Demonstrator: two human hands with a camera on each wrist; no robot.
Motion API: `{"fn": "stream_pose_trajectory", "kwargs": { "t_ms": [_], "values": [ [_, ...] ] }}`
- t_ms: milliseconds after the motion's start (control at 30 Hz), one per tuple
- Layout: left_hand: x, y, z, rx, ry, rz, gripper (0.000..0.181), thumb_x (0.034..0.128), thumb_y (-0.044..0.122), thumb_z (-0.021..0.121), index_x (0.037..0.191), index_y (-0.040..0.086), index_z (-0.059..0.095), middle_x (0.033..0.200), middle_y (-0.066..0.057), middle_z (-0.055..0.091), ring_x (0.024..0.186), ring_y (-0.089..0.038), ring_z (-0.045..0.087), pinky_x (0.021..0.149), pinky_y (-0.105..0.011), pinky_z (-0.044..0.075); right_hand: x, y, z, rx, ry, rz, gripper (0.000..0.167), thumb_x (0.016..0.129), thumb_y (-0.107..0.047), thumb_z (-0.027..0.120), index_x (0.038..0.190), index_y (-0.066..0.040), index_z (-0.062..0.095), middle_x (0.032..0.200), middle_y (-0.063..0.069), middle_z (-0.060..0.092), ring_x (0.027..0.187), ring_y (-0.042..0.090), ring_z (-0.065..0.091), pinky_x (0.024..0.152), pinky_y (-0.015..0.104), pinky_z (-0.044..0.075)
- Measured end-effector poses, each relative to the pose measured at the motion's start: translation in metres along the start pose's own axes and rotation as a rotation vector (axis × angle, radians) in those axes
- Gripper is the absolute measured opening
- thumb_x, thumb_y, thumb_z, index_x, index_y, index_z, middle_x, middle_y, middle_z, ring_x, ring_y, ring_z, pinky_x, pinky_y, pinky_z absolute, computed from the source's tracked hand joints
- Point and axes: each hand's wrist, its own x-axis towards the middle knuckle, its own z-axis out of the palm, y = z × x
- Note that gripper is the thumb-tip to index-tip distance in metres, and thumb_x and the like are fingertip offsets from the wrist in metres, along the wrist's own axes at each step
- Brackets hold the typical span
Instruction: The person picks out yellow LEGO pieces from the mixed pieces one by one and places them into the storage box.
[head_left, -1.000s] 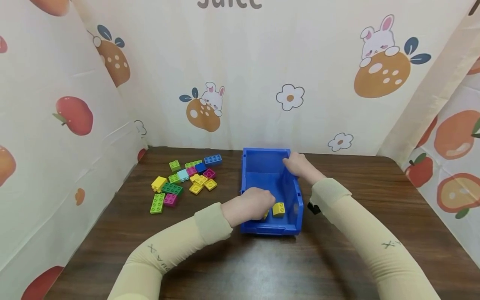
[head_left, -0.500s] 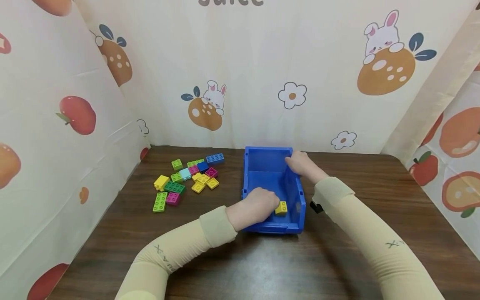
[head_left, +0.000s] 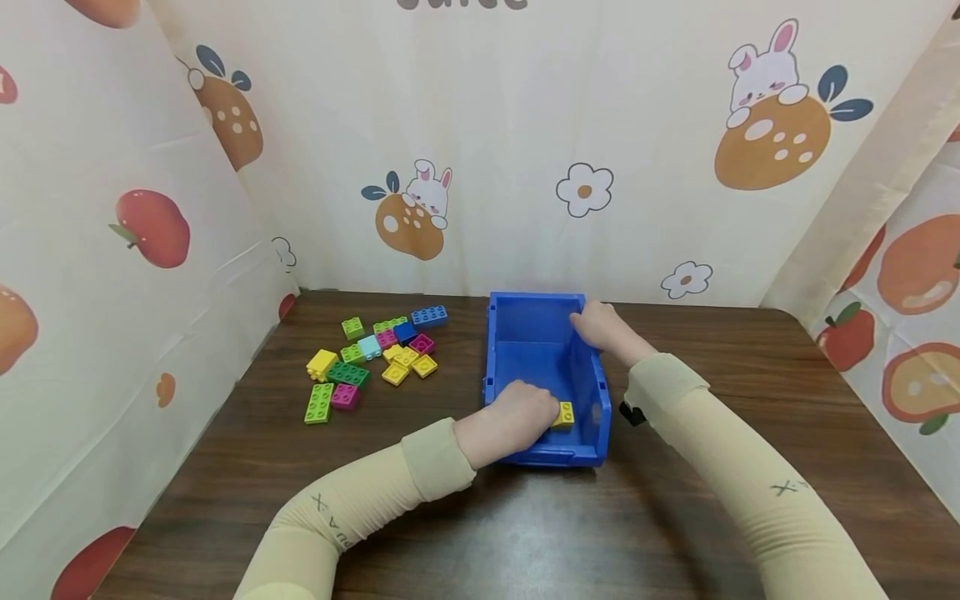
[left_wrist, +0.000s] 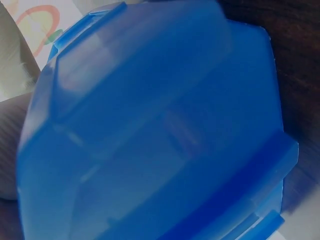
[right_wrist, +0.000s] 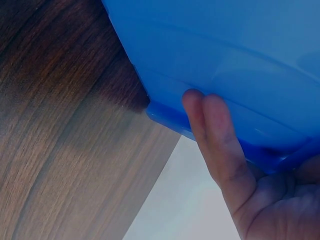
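Observation:
A blue plastic storage bin (head_left: 528,367) sits on the table with its low front toward me. My left hand (head_left: 517,421) reaches down into its front part, knuckles up and fingertips hidden. A yellow building brick (head_left: 564,414) on the bin floor lies right beside those knuckles, partly covered. In the left wrist view mostly blurred blue bin wall (left_wrist: 150,100) shows, and no brick can be made out. My right hand (head_left: 600,325) holds the bin's right wall near the back. In the right wrist view two of that hand's fingers (right_wrist: 215,117) lie against the wall's outer face.
Several loose building bricks lie left of the bin, including a blue one (head_left: 429,316), a dark green one (head_left: 348,374), a lime one (head_left: 318,403) and yellow ones (head_left: 405,358). A fruit-printed curtain (head_left: 495,167) hangs behind the dark wooden table (head_left: 750,400).
My left hand has shifted slightly right inside the bin, up against the yellow brick, and covers more of it. The right hand keeps its hold on the wall. The head view has tilted a little.

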Motion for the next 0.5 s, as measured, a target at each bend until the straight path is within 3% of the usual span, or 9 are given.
{"fn": "stream_pose_trajectory", "kwargs": {
  "t_ms": [300,500],
  "values": [
    [-0.005,-0.002,-0.005,-0.02,0.016,0.008,0.013,0.0895,0.023,0.065,0.099,0.016,0.069,0.089,0.002,0.069,0.071,-0.011,0.061,0.067,-0.028,0.054,0.0,0.001,-0.001,0.007,-0.003,-0.011,0.039,0.1,-0.023,0.032,0.105,0.009,0.053,0.063,0.005,0.045,0.057,0.018,0.059,0.05,0.024,0.052],
    [-0.01,-0.01,-0.02,-0.132,0.001,0.02,0.024,0.0891,0.027,0.066,0.109,0.015,0.067,0.098,0.001,0.07,0.081,-0.012,0.063,0.078,-0.028,0.055,0.0,0.001,-0.001,0.008,0.0,-0.023,0.035,0.1,-0.023,0.031,0.093,0.003,0.053,0.06,0.003,0.043,0.054,0.016,0.057,0.05,0.024,0.052]
  ]
}}
